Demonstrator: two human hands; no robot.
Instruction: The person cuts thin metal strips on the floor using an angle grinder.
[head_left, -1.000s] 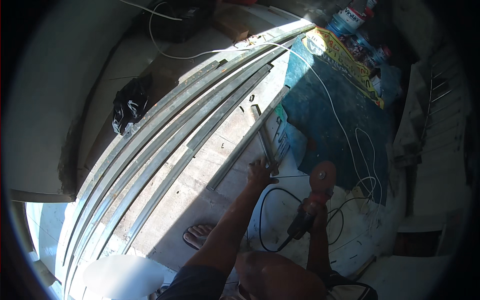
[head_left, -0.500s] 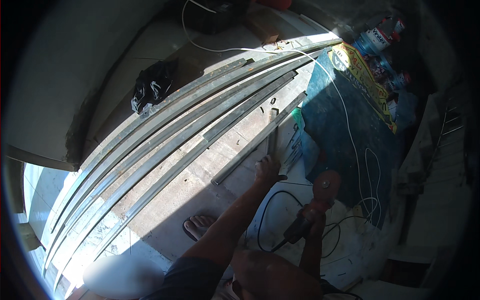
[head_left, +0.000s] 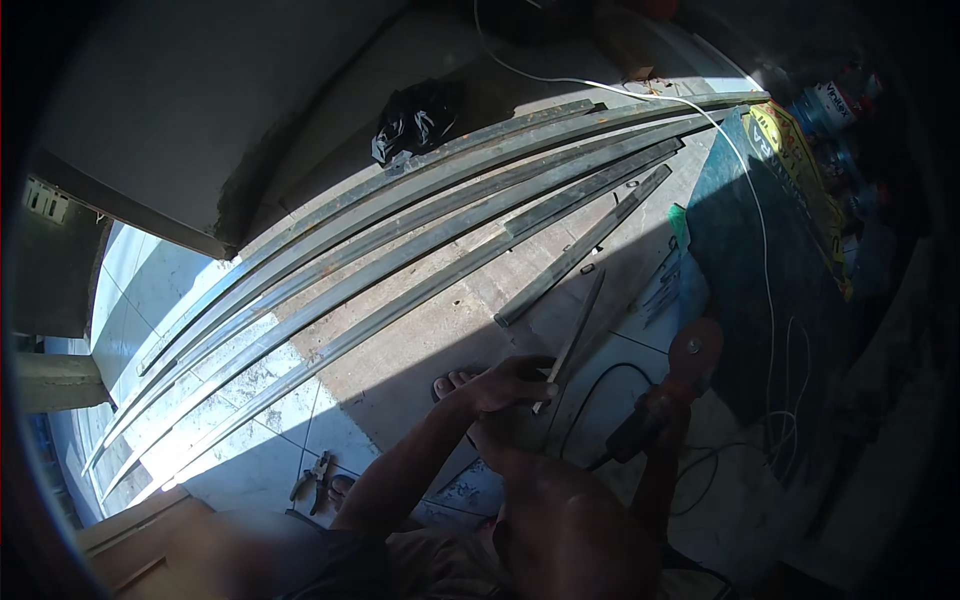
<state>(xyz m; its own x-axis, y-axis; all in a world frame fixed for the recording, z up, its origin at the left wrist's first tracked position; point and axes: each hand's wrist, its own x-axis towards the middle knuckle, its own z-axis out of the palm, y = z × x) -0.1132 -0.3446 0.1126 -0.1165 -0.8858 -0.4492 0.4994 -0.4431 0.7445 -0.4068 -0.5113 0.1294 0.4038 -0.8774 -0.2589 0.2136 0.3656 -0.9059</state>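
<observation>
Pliers (head_left: 312,478) lie on the tiled floor (head_left: 200,400) at the lower left, below a fan of long metal rails (head_left: 400,255) running up to the right. The left hand (head_left: 510,383) is closed around the near end of a short metal strip (head_left: 577,335), held slanted above the floor. Just right of it, the right hand (head_left: 665,418) grips an angle grinder (head_left: 672,385), its disc raised beside a blue sheet (head_left: 775,270).

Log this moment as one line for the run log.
left hand: holds short metal bar | right hand: holds angle grinder | long metal bars: on floor
</observation>
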